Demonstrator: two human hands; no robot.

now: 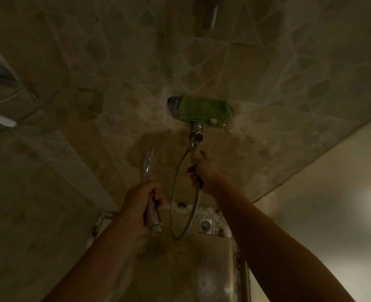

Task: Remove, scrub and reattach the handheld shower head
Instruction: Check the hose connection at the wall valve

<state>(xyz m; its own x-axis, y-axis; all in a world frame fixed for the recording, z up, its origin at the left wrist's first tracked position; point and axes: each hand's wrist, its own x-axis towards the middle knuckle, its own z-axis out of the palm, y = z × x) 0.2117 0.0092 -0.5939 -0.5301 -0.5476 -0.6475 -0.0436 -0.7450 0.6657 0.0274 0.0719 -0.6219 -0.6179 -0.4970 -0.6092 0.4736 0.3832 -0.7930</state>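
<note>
My left hand (pixel 142 200) grips the handle of the silver handheld shower head (pixel 149 165), which points up with its spray face turned right; the handle's open threaded end (pixel 155 229) sticks out below my fist, detached from the hose. My right hand (pixel 203 171) is closed on the free end of the metal hose (pixel 173 205). The hose loops down and back up to the chrome valve outlet (pixel 196 136) on the wall. A folded green cloth (pixel 204 111) lies draped over the mixer valve above that outlet.
Tiled walls meet in a corner at left. A square floor drain (pixel 205 225) sits at the wall's foot. A chrome bracket (pixel 211 15) hangs high on the wall. A glass shelf or rail (pixel 1 101) juts from the left wall.
</note>
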